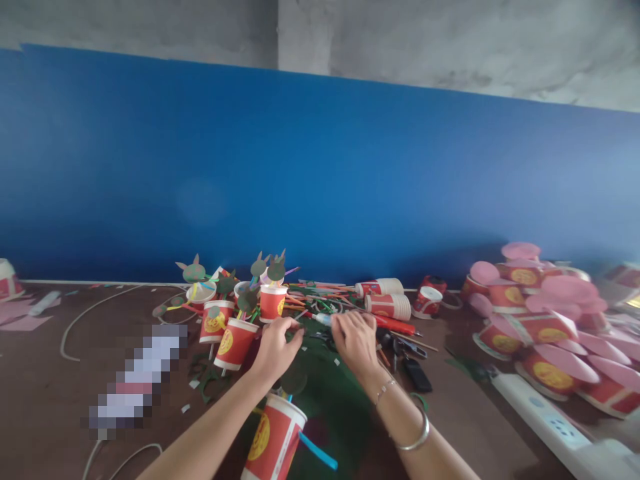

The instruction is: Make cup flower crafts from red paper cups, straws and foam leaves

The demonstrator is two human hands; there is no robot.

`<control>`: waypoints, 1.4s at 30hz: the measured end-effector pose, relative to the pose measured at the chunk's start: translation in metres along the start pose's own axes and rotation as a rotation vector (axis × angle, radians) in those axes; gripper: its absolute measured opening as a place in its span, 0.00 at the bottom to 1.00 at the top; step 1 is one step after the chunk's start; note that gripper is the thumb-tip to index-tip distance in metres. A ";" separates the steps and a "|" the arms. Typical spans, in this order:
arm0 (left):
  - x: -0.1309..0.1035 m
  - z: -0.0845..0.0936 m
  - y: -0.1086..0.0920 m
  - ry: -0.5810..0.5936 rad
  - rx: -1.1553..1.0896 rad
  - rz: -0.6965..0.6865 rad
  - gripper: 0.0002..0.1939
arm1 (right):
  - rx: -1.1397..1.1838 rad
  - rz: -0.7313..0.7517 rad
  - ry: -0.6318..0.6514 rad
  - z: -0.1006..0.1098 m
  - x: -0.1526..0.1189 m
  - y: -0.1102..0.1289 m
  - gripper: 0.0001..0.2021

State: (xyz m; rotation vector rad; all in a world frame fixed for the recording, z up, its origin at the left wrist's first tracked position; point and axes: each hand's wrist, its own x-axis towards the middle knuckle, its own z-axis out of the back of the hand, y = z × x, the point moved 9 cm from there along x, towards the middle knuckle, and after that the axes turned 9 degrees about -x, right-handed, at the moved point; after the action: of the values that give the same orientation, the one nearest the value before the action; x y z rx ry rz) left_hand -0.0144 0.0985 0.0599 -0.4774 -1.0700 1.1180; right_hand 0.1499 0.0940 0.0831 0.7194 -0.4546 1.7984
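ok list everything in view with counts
table: one, brown, whole foreground
board: one, blue, behind table
wall: one, grey, above board
near cup: one, red, bottom centre
blue strip: one, blue, sticking from near cup
cut-out animal cups: several, red and white, left of centre
nested cup stacks: two, red and white, right of centre
thin strips: many, mixed colours, back centre
black object: one, black, right of centre
pink-disc cups: many, red, right
power strip: one, white, lower right
pink paper: several, pink, far left
pixelated object: one, mostly white, left
green material: one, dark green, lower centre
bracelets: two, silver-coloured, right forearm
left hand: one, bare, centre
right hand: one, bare, right of centre
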 end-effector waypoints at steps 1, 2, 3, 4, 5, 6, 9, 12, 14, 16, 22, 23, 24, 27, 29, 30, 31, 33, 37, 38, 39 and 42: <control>0.000 0.000 0.002 -0.001 0.007 0.008 0.05 | -0.056 -0.078 -0.003 -0.001 0.000 -0.012 0.12; 0.001 0.000 0.004 -0.001 0.012 0.016 0.06 | -0.118 -0.152 -0.001 -0.002 0.000 -0.024 0.12; 0.001 0.000 0.005 0.004 0.016 0.021 0.06 | -0.176 -0.212 0.016 -0.005 -0.001 -0.035 0.12; 0.001 -0.001 0.006 0.012 0.017 0.023 0.07 | -0.224 -0.260 0.040 -0.007 -0.002 -0.045 0.12; 0.001 -0.002 0.006 0.023 0.017 0.021 0.07 | -0.262 -0.293 0.064 -0.010 -0.004 -0.053 0.12; 0.001 -0.003 0.005 0.036 0.019 0.017 0.08 | -0.294 -0.316 0.083 -0.012 -0.005 -0.060 0.12; 0.000 -0.006 0.002 0.074 0.059 0.003 0.08 | -0.326 -0.330 0.067 -0.012 -0.008 -0.067 0.10; -0.001 -0.009 -0.003 0.115 0.120 -0.026 0.07 | -0.123 -0.230 -0.004 -0.010 -0.003 -0.048 0.09; -0.002 -0.011 -0.007 0.132 0.141 -0.060 0.06 | 0.154 -0.100 0.044 -0.015 0.001 -0.023 0.09; -0.004 -0.013 -0.011 0.148 0.153 -0.095 0.06 | 0.399 -0.011 0.141 -0.020 0.001 0.003 0.08; -0.006 -0.017 -0.016 0.186 0.193 -0.133 0.05 | 0.472 0.019 0.152 -0.014 -0.005 0.033 0.03; -0.006 -0.017 -0.015 0.185 0.188 -0.124 0.04 | 0.468 0.013 0.144 -0.014 -0.006 0.033 0.03; -0.005 -0.015 -0.015 0.182 0.175 -0.107 0.04 | 0.469 -0.005 0.141 -0.015 -0.006 0.031 0.03; -0.002 -0.013 -0.009 0.229 0.058 0.005 0.05 | 0.557 -0.160 0.194 -0.029 -0.006 0.015 0.03; -0.003 -0.016 -0.004 0.340 -0.042 0.111 0.10 | 0.685 -0.341 0.292 -0.047 -0.010 0.002 0.02; -0.006 -0.018 -0.003 0.404 -0.074 0.154 0.13 | 0.744 -0.420 0.344 -0.055 -0.013 -0.003 0.02; -0.008 -0.019 -0.002 0.466 -0.091 0.183 0.16 | 0.790 -0.482 0.389 -0.062 -0.016 -0.005 0.03; -0.014 -0.021 0.000 0.563 -0.103 0.216 0.22 | 0.842 -0.548 0.451 -0.069 -0.020 -0.007 0.03; -0.020 -0.024 0.001 0.641 -0.202 0.220 0.28 | 0.918 -0.617 0.533 -0.073 -0.025 -0.002 0.04; -0.020 -0.026 0.002 0.644 -0.246 0.235 0.28 | 0.935 -0.633 0.546 -0.072 -0.026 -0.001 0.05; -0.020 -0.028 0.003 0.639 -0.290 0.257 0.28 | 0.953 -0.645 0.555 -0.072 -0.026 0.001 0.05; -0.014 -0.027 0.005 0.538 -0.376 0.304 0.26 | 1.009 -0.659 0.560 -0.070 -0.025 0.004 0.05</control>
State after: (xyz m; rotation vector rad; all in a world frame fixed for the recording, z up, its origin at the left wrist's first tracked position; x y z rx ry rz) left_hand 0.0063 0.0931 0.0374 -1.1986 -0.7389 0.9653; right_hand 0.1337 0.1185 0.0148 0.8342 1.0298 1.4063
